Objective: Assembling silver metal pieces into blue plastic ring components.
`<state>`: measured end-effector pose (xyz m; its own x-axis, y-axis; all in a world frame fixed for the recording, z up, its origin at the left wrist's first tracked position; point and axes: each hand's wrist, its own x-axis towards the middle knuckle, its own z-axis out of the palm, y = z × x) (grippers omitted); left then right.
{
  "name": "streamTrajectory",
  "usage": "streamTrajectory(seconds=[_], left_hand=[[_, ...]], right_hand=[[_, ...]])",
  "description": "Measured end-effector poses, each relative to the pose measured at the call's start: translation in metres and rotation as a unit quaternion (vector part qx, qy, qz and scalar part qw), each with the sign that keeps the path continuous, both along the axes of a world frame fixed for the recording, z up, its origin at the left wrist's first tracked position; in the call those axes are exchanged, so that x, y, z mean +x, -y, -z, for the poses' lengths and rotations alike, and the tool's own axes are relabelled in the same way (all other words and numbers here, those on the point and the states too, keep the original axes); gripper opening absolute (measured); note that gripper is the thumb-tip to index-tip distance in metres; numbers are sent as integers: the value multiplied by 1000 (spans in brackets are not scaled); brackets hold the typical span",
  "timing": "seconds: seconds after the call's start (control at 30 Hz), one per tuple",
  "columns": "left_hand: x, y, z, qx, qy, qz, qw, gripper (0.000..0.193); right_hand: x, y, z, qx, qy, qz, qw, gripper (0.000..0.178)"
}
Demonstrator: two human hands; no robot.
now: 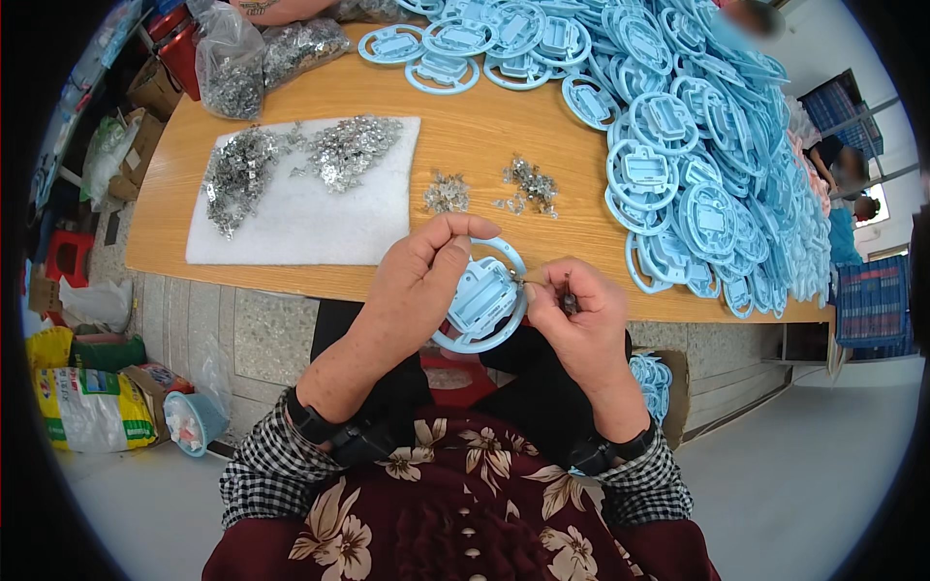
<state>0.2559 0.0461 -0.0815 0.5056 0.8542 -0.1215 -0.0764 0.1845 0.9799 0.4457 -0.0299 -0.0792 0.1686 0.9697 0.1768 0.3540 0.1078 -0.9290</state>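
A light blue plastic ring-shaped part [484, 296], with a rectangular housing across its middle, is held over my lap just off the table's near edge. My left hand [418, 276] grips its upper left rim, thumb and fingers closed. At the part's right side, my right hand [573, 315] pinches a tiny metal piece against the housing. More small dark pieces [569, 298] show in the curl of its fingers. Just beyond the hands lie two little heaps of metal pieces, one pale [447, 193] and one darker [531, 186].
A white foam sheet [300, 237] on the wooden table [513, 126] bears two piles of metal clips. A large heap of blue ring parts [712, 218] covers the right side. Plastic bags of metal pieces [231, 68] stand far left. A box of blue parts [668, 387] sits below, right.
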Motion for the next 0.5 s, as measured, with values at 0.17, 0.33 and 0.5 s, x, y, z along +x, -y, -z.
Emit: streamTrajectory(seconds=[0.17, 0.33, 0.5], left_hand=[[2, 3, 0, 25, 4, -22, 999, 26], [4, 1, 2, 42, 57, -68, 995, 27], [10, 0, 1, 56, 130, -94, 986, 32]], right_hand=[[0, -1, 8, -7, -4, 11, 1000, 9], [6, 1, 3, -10, -205, -9, 979, 5], [0, 5, 9, -103, -338, 6, 935, 5]])
